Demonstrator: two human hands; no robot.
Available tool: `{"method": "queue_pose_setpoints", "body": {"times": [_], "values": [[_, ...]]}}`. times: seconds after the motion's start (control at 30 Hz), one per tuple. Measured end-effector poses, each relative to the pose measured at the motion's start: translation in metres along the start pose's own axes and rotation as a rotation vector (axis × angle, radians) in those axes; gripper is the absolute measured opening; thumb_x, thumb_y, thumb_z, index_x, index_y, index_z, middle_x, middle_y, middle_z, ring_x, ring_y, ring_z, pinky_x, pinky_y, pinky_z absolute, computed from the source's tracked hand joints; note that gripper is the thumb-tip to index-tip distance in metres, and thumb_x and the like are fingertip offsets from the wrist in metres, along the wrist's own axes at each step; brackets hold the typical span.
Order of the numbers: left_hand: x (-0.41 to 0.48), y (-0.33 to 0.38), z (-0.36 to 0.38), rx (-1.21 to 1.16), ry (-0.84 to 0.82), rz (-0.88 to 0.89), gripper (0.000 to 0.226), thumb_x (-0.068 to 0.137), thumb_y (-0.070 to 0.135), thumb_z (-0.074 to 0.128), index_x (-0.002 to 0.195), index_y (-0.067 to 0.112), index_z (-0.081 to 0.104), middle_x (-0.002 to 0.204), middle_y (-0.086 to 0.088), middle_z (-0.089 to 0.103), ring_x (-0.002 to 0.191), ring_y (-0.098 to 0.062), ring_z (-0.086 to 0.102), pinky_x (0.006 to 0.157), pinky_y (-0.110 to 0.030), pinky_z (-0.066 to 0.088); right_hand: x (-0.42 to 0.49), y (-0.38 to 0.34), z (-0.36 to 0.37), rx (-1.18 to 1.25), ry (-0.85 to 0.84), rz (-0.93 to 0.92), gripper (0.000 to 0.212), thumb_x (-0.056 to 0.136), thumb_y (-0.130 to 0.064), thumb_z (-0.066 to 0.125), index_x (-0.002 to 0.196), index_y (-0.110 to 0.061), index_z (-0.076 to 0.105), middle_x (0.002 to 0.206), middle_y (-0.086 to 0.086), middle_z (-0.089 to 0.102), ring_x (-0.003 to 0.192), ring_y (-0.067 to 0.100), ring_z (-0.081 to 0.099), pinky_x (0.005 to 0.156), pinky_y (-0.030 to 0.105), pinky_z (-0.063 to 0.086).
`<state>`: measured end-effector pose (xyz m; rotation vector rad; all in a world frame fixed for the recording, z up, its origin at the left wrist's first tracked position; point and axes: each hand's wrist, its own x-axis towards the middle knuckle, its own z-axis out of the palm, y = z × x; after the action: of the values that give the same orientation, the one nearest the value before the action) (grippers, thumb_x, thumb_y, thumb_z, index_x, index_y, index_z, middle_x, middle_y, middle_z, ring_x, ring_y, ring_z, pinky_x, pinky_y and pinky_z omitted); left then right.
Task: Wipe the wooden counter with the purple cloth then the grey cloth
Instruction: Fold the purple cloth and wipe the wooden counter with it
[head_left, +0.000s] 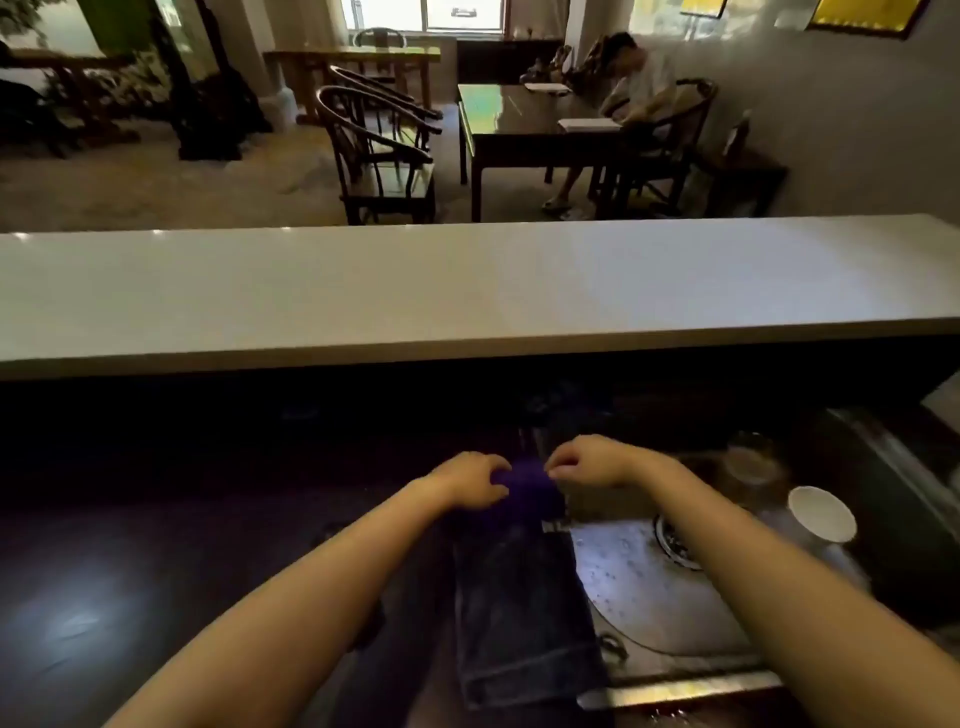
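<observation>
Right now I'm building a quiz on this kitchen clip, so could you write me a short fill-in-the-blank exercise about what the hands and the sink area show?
1. Both hands, left hand and right hand, grip a cloth coloured ____.
2. The white cup sits in the ____.
3. A darker cloth hangs over the sink's ____ edge.

Missing words: purple; sink; left

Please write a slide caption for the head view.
Both hands grip a purple cloth beside the sink.
</observation>
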<state>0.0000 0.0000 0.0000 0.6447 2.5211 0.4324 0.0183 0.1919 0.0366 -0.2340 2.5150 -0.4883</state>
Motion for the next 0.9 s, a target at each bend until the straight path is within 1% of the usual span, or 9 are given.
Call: {"method": "queue_pose_setpoints", "body": {"times": [0.17, 0.27, 0.33, 0.43, 0.57, 0.63, 0.7, 0.77, 0.9], "values": [[0.013, -0.017, 0.042, 0.064, -0.056, -0.125, 0.069, 0.088, 0.034, 0.052, 0.145, 0.022, 0.014, 0.156, -0.013, 0.005, 0.143, -0.030, 0.006, 0.115, -0.047, 0.017, 0.024, 0.016, 0.049, 0.021, 0.069, 0.025, 0.050, 0.092, -0.029, 0.052, 0.140, -0.022, 0.039, 0.147, 0.005, 0.040, 0.131, 0.025, 0.038, 0.110, 0.039, 0.034], [0.016, -0.024, 0.061, 0.086, 0.016, -0.124, 0.075, 0.087, 0.034, 0.053, 0.146, 0.023, 0.007, 0.157, -0.009, -0.004, 0.144, -0.026, -0.004, 0.116, -0.048, 0.015, 0.035, 0.016, 0.073, -0.013, 0.084, 0.009, 0.064, 0.092, -0.030, 0.054, 0.148, -0.024, 0.022, 0.157, 0.002, 0.019, 0.140, 0.030, 0.019, 0.115, 0.039, 0.023], [0.017, -0.029, 0.073, 0.085, 0.073, -0.122, 0.076, 0.087, 0.033, 0.052, 0.146, 0.024, 0.005, 0.157, -0.006, -0.007, 0.144, -0.024, -0.007, 0.116, -0.047, 0.014, 0.039, 0.015, 0.089, -0.079, 0.183, 0.006, 0.068, 0.090, -0.031, 0.056, 0.148, -0.025, 0.021, 0.154, 0.002, 0.020, 0.134, 0.031, 0.022, 0.111, 0.039, 0.029], [0.015, -0.030, 0.083, 0.059, 0.163, -0.119, 0.074, 0.088, 0.034, 0.050, 0.145, 0.027, 0.004, 0.157, -0.001, -0.009, 0.144, -0.019, -0.010, 0.117, -0.046, 0.010, 0.045, 0.017, 0.101, -0.121, 0.389, -0.009, 0.056, 0.089, -0.025, 0.058, 0.141, -0.021, 0.037, 0.141, 0.001, 0.035, 0.119, 0.028, 0.034, 0.100, 0.035, 0.040], [0.020, -0.031, 0.083, -0.025, 0.294, -0.086, 0.060, 0.091, 0.025, 0.048, 0.144, 0.021, 0.020, 0.157, -0.003, 0.011, 0.144, -0.021, 0.004, 0.117, -0.044, 0.011, 0.056, 0.012, 0.098, 0.081, 0.560, 0.001, 0.027, 0.094, -0.020, 0.051, 0.118, -0.014, 0.061, 0.120, 0.003, 0.051, 0.108, 0.024, 0.041, 0.093, 0.034, 0.043], [0.022, -0.030, 0.077, -0.124, 0.423, -0.058, 0.044, 0.091, 0.015, 0.047, 0.135, 0.015, 0.041, 0.146, -0.009, 0.038, 0.138, -0.025, 0.026, 0.113, -0.041, 0.025, 0.059, 0.010, 0.093, 0.105, 0.568, 0.022, 0.028, 0.097, -0.023, 0.044, 0.117, -0.011, 0.059, 0.118, 0.006, 0.055, 0.109, 0.024, 0.042, 0.092, 0.035, 0.042], [0.022, -0.028, 0.068, -0.160, 0.530, -0.048, 0.033, 0.090, 0.012, 0.045, 0.122, 0.014, 0.053, 0.124, -0.012, 0.059, 0.119, -0.030, 0.046, 0.097, -0.046, 0.040, 0.059, 0.007, 0.089, 0.100, 0.573, 0.024, 0.031, 0.099, -0.026, 0.037, 0.117, -0.009, 0.056, 0.116, 0.009, 0.058, 0.108, 0.025, 0.046, 0.088, 0.035, 0.041], [0.021, -0.025, 0.058, -0.145, 0.593, -0.022, 0.028, 0.091, 0.012, 0.044, 0.116, 0.012, 0.055, 0.107, -0.014, 0.064, 0.100, -0.034, 0.052, 0.083, -0.047, 0.045, 0.053, 0.002, 0.085, 0.160, 0.596, 0.034, 0.032, 0.100, -0.027, 0.033, 0.115, -0.008, 0.054, 0.112, 0.012, 0.060, 0.104, 0.028, 0.052, 0.082, 0.037, 0.042], [0.011, -0.016, 0.044, -0.218, 0.669, 0.043, 0.023, 0.094, 0.015, 0.038, 0.112, 0.008, 0.050, 0.103, -0.016, 0.063, 0.093, -0.032, 0.053, 0.076, -0.040, 0.042, 0.037, -0.006, 0.072, 0.381, 0.630, -0.002, 0.031, 0.099, -0.033, 0.034, 0.104, -0.010, 0.054, 0.089, 0.009, 0.062, 0.083, 0.028, 0.060, 0.068, 0.036, 0.045]]}}
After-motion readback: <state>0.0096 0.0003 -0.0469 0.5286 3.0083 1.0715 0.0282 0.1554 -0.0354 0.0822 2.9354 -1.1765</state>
